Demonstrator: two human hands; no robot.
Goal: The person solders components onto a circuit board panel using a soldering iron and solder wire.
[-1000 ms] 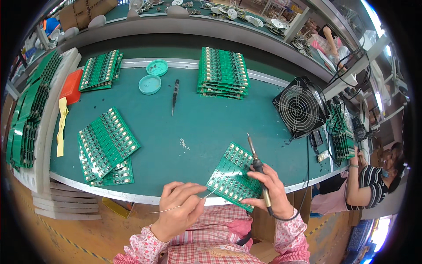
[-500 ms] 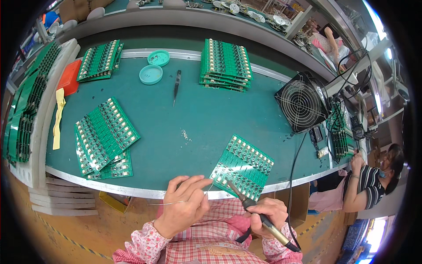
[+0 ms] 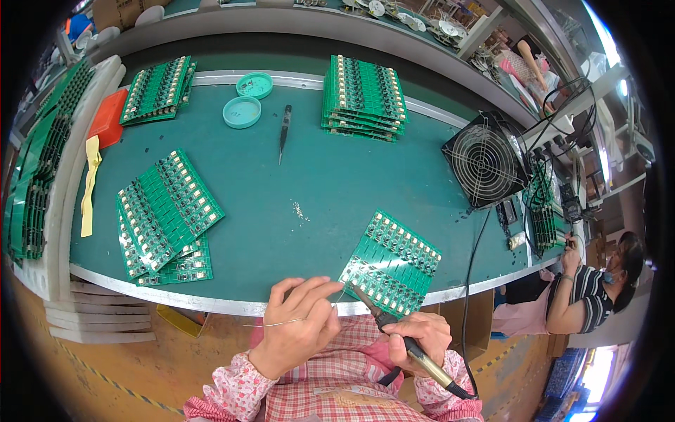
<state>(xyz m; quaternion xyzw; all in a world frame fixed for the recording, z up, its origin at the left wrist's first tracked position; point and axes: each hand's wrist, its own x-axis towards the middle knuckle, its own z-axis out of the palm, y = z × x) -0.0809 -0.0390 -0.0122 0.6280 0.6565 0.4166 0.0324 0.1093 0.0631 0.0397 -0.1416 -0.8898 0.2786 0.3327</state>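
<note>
A green circuit board with rows of small white and black parts lies at the table's front edge, right of centre. My right hand is closed round a soldering iron, whose tip is over the board's near left corner. My left hand pinches a thin solder wire; its front end comes down beside that corner, close to the iron's tip. My left fingertips are at the board's edge; whether they touch it I cannot tell. Contact between tip, wire and board is too small to make out.
Loose board stacks lie at left, back left and back centre. Tweezers, two round turquoise dishes and tiny white bits lie mid-table. A black fan stands right; the iron's cable runs beside it. A co-worker sits far right.
The iron's tip has moved a little left across the board, toward the solder wire's end. My left hand keeps its pinch on the wire. The whole view has shifted slightly.
</note>
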